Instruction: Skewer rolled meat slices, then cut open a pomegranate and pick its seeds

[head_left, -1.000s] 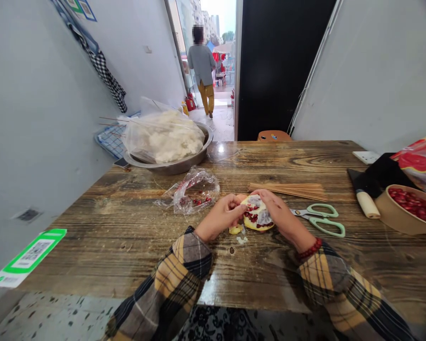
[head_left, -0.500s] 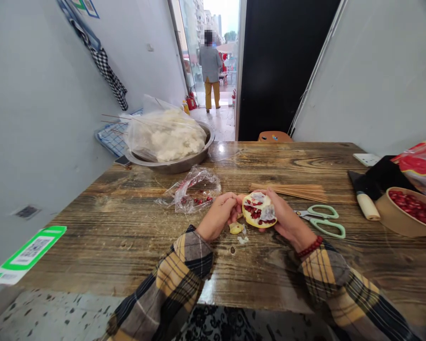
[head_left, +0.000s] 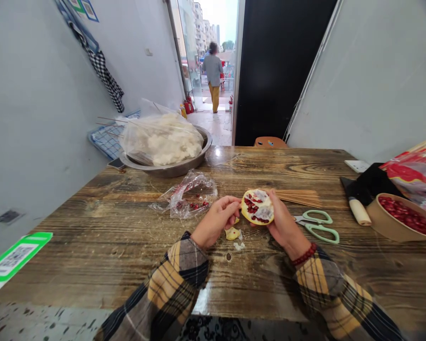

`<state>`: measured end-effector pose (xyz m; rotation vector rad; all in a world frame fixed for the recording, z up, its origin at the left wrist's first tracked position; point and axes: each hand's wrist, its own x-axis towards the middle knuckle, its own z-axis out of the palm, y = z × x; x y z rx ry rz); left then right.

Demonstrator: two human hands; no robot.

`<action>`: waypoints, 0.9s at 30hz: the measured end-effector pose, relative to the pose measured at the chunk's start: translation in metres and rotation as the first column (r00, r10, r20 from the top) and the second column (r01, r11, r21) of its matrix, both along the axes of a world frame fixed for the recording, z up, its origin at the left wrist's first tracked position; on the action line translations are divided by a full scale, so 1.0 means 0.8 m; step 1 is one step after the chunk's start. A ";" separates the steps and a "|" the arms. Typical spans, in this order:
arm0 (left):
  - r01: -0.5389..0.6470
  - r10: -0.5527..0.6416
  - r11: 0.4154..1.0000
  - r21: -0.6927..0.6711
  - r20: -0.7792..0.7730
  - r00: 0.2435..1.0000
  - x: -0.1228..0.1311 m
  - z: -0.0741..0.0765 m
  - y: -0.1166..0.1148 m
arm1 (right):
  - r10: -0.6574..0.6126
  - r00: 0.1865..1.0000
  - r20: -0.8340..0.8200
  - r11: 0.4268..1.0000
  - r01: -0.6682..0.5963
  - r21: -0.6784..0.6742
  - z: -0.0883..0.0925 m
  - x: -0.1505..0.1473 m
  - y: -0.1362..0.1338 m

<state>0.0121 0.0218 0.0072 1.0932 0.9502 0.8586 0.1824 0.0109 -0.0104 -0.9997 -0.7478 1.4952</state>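
Observation:
An opened pomegranate (head_left: 252, 202) with red seeds, pale membrane and yellow rind is held above the table, its cut face towards me. My right hand (head_left: 283, 222) is closed around its right side. At the left rim is my left hand (head_left: 218, 219), fingers curled together and tips close to the rind; whether they pinch anything is hidden. Beneath the hands lie pieces of yellow peel (head_left: 232, 233) and a scrap of white membrane (head_left: 239, 246). A crumpled clear plastic bag (head_left: 189, 195) with some red seeds rests left of my left hand.
Green-handled scissors (head_left: 317, 223) and thin wooden sticks (head_left: 298, 197) lie to the right. Farther right are a wooden-handled knife (head_left: 358, 211) and a bowl of pomegranate seeds (head_left: 385, 219). A metal basin (head_left: 145, 168) with a bagged pale mass stands back left. A person (head_left: 213, 71) is in the doorway.
My left fingertips have shifted slightly at the pomegranate's left edge. The right hand keeps its hold. The person in the doorway has moved farther away, and the view has tilted a little.

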 end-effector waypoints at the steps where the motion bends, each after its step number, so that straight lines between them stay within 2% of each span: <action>1: 0.000 0.001 1.000 0.019 -0.032 0.999 0.000 0.000 -0.001 | -0.035 0.999 0.023 0.998 0.034 0.048 -0.001 -0.002 -0.001; 4: -0.061 0.069 0.994 0.091 -0.086 0.994 0.001 0.000 -0.002 | -0.118 0.989 0.092 0.978 0.100 0.183 -0.004 -0.006 -0.001; 7: -0.099 0.126 0.966 0.238 -0.099 0.987 0.000 0.001 -0.001 | -0.156 0.966 0.205 0.959 0.099 0.264 -0.010 -0.006 0.000; 11: -0.043 0.173 0.875 0.482 -0.230 0.958 -0.002 0.004 0.002 | -0.144 0.940 0.310 0.955 0.049 0.294 -0.017 -0.004 -0.001; 14: -0.004 0.200 0.828 0.561 -0.288 0.937 -0.004 0.004 0.003 | -0.120 0.944 0.309 0.960 0.031 0.279 -0.016 -0.003 -0.002; 16: 0.001 0.196 0.831 0.556 -0.295 0.935 -0.005 0.003 0.004 | -0.093 0.958 0.272 0.970 0.026 0.241 -0.011 -0.005 -0.004; 19: -0.020 0.176 0.871 0.490 -0.275 0.945 -0.005 0.001 0.004 | 0.037 0.982 0.186 0.996 -0.052 0.077 -0.001 -0.008 -0.007; 21: -0.044 0.158 0.903 0.427 -0.236 0.959 -0.003 0.000 0.003 | 0.114 0.985 0.129 0.993 -0.111 -0.027 0.004 -0.010 -0.009; 27: -0.033 0.049 0.985 0.167 -0.097 0.994 -0.002 -0.001 -0.001 | 0.151 0.988 0.034 0.980 -0.145 -0.139 0.002 -0.007 -0.006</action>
